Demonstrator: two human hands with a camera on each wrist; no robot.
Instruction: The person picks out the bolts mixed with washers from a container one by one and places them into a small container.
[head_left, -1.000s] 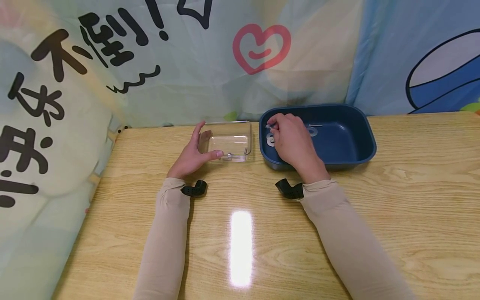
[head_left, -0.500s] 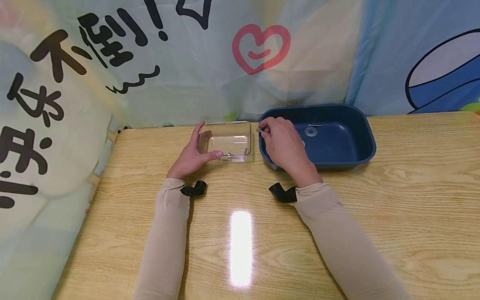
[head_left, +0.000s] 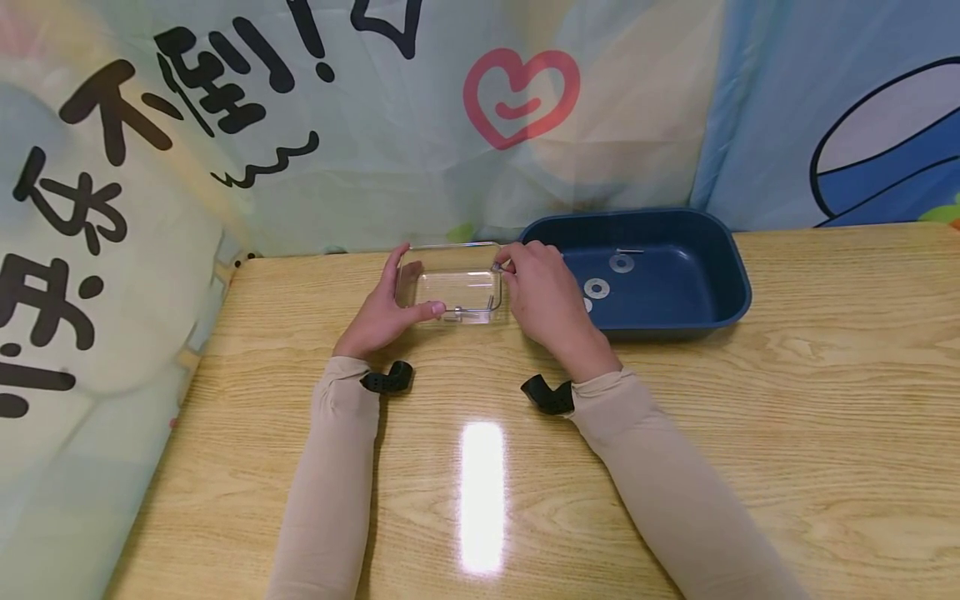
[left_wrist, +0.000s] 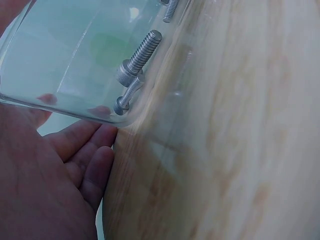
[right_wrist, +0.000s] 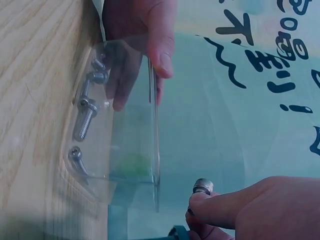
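A clear plastic box (head_left: pixel 450 272) stands on the table. My left hand (head_left: pixel 384 315) grips it from the left, thumb on the near rim and fingers along the left end. Inside lie several metal socket-head bolts; one bolt (left_wrist: pixel 145 51) shows its thread in the left wrist view. Between thumb and fingertips, my right hand (head_left: pixel 551 298) pinches another socket-head bolt (right_wrist: pixel 202 186). That hand hangs at the box's right rim in the head view, with the bolt's knurled head uncovered and its shank mostly hidden by the fingers.
To the right of the box stands a dark blue bin (head_left: pixel 675 292). In it lie flat washers, one washer (head_left: pixel 597 288) near the left part, and a thin bolt (head_left: pixel 630 251) at the back. A printed cloth (head_left: pixel 637 108) hangs behind the wooden table (head_left: pixel 675 433).
My right hand has moved left out of the blue bin to the clear box's right rim, carrying the bolt. Washers it covered now show. The left hand stays put.
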